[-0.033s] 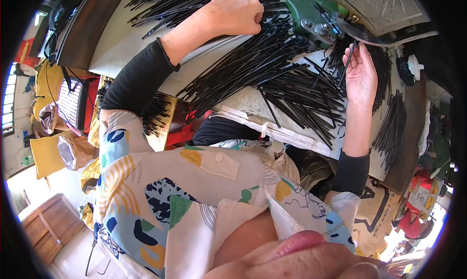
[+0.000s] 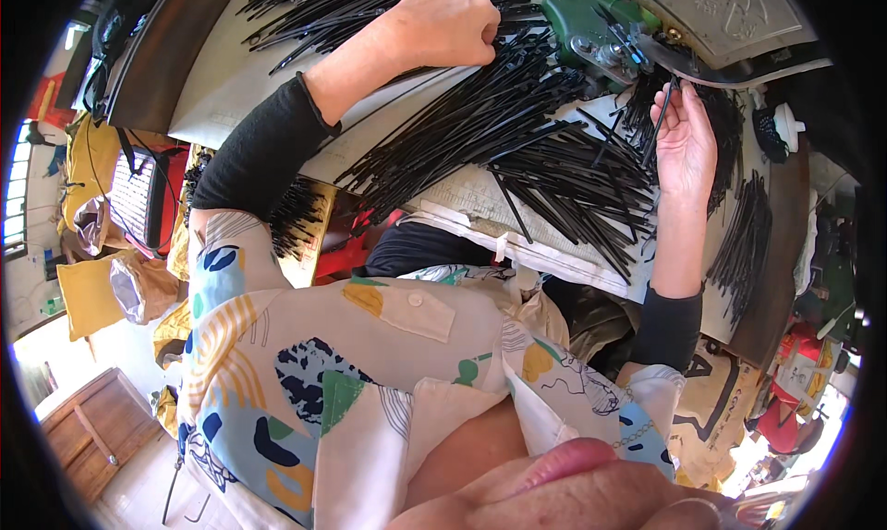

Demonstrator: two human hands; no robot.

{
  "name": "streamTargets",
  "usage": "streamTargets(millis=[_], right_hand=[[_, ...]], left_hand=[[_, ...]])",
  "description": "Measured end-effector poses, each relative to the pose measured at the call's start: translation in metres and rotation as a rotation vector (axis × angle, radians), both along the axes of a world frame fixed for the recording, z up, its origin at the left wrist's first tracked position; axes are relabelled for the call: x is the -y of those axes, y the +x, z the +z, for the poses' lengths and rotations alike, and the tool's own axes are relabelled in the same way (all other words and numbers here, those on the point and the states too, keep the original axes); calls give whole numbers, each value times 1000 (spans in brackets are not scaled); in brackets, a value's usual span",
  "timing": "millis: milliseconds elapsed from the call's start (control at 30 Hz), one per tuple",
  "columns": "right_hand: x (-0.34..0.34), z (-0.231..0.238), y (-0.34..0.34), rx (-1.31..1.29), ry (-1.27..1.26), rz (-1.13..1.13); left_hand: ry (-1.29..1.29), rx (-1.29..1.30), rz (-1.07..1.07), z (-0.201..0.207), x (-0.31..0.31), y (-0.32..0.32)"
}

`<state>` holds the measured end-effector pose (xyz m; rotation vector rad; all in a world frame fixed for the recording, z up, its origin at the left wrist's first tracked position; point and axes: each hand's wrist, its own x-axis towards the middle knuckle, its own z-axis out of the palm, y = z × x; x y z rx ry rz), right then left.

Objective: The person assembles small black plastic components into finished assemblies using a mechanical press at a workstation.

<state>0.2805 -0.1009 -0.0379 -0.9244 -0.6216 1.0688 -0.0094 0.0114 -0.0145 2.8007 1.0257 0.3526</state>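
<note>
Curled above the heaped black strips, my left hand (image 2: 448, 26) is closed, and its fingertips are hidden, so what it grips cannot be made out. Thin, narrow black strips (image 2: 453, 123) lie in a loose bundle just below it. My right hand (image 2: 686, 142) pinches the end of one slim black strip (image 2: 663, 114) between thumb and fingers, with the palm turned up. That strip's upper end is close to the metal arm of a green machine (image 2: 605, 54). More black strips (image 2: 573, 179) lie fanned out on the pale tabletop (image 2: 476, 190) between my hands.
A grey metal machine cover (image 2: 730, 17) and a curved band stand beyond my right hand. Another strip pile (image 2: 744, 243) lies at the table's right side, one more (image 2: 323, 12) at the far left. A dark table edge (image 2: 166, 59) borders the left; yellow sacks (image 2: 91, 290) stand beyond it.
</note>
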Motion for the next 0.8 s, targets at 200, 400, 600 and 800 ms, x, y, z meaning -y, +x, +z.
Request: streamTargets(millis=[200, 400, 600, 800], right_hand=[[2, 2, -6, 78, -44, -35], [4, 9, -13, 154, -91, 44], [9, 24, -33, 405, -251, 405], [6, 32, -50, 607, -269, 545]], left_hand=[[44, 47, 9, 8, 7, -5], [-69, 124, -38, 3, -3, -3], [-253, 205, -66, 9, -7, 10], [-616, 395, -96, 13, -3, 38]])
